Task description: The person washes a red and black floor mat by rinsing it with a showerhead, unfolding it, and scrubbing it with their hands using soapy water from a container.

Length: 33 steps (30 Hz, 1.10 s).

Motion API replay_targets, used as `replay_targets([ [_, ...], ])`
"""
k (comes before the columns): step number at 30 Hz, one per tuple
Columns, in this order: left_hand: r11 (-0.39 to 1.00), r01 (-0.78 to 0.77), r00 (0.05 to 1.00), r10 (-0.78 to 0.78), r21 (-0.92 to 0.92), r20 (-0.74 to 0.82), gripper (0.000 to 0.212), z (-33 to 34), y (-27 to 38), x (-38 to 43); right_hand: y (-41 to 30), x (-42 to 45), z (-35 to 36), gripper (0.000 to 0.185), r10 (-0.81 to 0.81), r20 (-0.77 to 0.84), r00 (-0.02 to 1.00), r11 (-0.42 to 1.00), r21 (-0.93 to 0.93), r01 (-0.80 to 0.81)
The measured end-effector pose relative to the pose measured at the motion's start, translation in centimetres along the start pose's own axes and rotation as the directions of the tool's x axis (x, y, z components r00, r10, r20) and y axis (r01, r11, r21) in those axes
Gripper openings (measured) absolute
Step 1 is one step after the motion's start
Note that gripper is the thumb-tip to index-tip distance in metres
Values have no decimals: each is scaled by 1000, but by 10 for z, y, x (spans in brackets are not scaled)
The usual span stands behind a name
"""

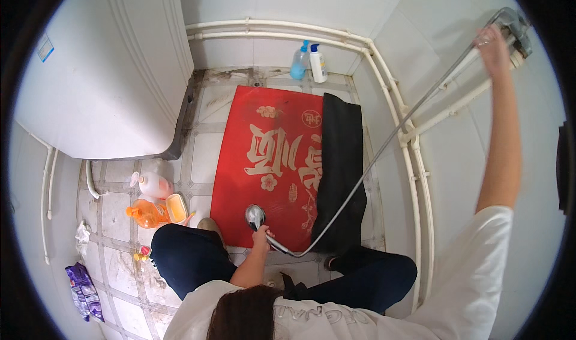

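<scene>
My left hand (261, 237) is closed around the handle of a chrome shower head (255, 215), held over the near part of a red floor mat (270, 128). The mat bears pale writing and flower prints. Its right side is folded over, showing the black backing (340, 160). From the handle, a metal shower hose (375, 155) arcs up to a wall-mounted faucet (515, 31) at the upper right. My right hand (492, 49) is raised to that faucet, its fingers at the handle. I cannot make out any water from the shower head.
White pipes (407, 160) run along the walls. A white appliance (112, 70) stands left. Two pump bottles (310, 65) stand by the back wall. An orange bottle (148, 213), a white jug (155, 184), an open tub (176, 208) and a purple bag (84, 290) lie on the tiles.
</scene>
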<state>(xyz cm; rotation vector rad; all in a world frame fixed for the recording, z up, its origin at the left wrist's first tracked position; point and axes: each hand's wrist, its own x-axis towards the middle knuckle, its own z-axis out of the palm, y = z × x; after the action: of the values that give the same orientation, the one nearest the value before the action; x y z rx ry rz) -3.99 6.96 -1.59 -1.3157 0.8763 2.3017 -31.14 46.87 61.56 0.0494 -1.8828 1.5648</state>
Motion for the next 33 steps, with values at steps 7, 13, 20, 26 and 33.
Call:
replay_targets([
  [7,991,133,985,-134,15,105,13,-62,-12,9,274,-488,159,77,752,595,284,656,-715,-241],
  [13,972,36,866,-147,233,478,38,-56,-26,-28,276,-646,179,67,872,354,340,490,-649,-582],
  [20,662,-26,906,-302,749,297,48,-46,-36,-53,268,-658,149,81,886,324,331,464,-630,-623],
  [26,292,16,897,-427,956,116,51,-56,-10,-54,270,-682,154,86,834,422,356,552,-661,-509],
  [33,872,397,902,-429,287,56,46,-73,25,-28,267,-690,155,79,789,540,293,606,-764,-224],
])
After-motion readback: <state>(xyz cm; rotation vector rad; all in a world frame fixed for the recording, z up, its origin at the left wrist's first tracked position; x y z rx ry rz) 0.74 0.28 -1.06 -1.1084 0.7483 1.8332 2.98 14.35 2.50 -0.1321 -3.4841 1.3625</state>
